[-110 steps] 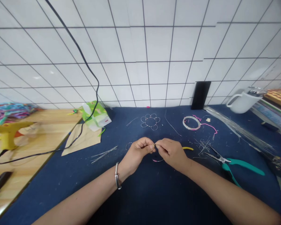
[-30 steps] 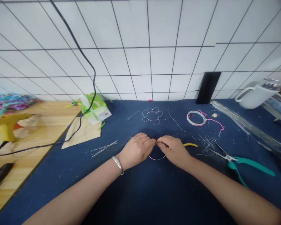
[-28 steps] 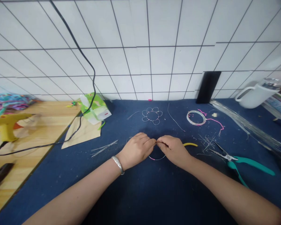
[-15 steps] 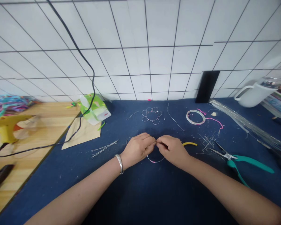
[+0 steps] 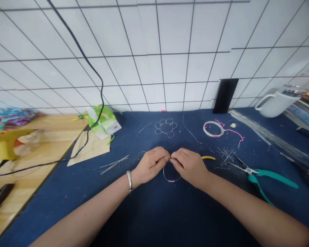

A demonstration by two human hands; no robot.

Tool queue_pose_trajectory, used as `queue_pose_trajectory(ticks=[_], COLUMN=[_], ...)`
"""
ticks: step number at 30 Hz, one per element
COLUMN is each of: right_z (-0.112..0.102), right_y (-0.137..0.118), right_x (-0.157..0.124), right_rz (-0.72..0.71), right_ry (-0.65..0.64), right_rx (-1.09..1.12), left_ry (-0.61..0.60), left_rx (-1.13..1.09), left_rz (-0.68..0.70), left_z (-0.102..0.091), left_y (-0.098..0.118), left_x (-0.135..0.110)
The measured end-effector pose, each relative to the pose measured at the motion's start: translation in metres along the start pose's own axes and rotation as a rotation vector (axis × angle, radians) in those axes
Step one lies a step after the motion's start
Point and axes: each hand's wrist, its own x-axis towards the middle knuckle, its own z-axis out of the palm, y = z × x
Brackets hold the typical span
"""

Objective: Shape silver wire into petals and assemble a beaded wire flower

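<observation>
My left hand (image 5: 151,165) and my right hand (image 5: 190,166) meet over the blue mat, both closed in a pinch. Between their fingertips they grip a thin wire loop (image 5: 165,175) that hangs down toward me. Several small pink beads (image 5: 171,181) sit together at its lowest point. The wire's ends are hidden by my fingers. Beyond my hands lies a flower-shaped wire piece (image 5: 166,128) with rounded petals and pink beads. A yellow curved handle (image 5: 208,157) shows from behind my right hand, the rest covered.
Teal-handled pliers (image 5: 252,170) lie right, beside scattered wire clippings (image 5: 226,155). A white ring (image 5: 205,131) holds pink beads. Straight wires (image 5: 114,164) lie left. A black cord (image 5: 102,92) runs to a yellow glue gun (image 5: 7,142). A white mug (image 5: 275,104) stands back right.
The beads on the wire loop have slid or swung to its bottom, and the loop hangs slightly lower. Both hands stay pinched together. The view has shifted slightly.
</observation>
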Motion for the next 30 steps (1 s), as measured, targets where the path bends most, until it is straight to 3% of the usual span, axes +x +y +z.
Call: queue_pose_trajectory(ticks=[15,23,26,30], right_z=[-0.002,-0.004,-0.015,-0.048], right_y=[-0.003,0.0,0.0,0.01], right_x=[-0.002,0.001,0.002,-0.007], right_rz=[-0.109,-0.027,0.015,0.085], right_ry=[-0.002,-0.057,-0.134,-0.239], right_rx=[-0.135,-0.198,-0.145,-0.154], left_ry=[0.054,0.053,0.072,0.082], left_rx=[0.127,0.07,0.099,0.135], left_rz=[-0.048,-0.082,-0.065,-0.061], left_z=[0.01,0.014,0.014,0.013], left_y=[0.005,0.001,-0.001,-0.001], left_x=[-0.003,-0.001,-0.002,-0.004])
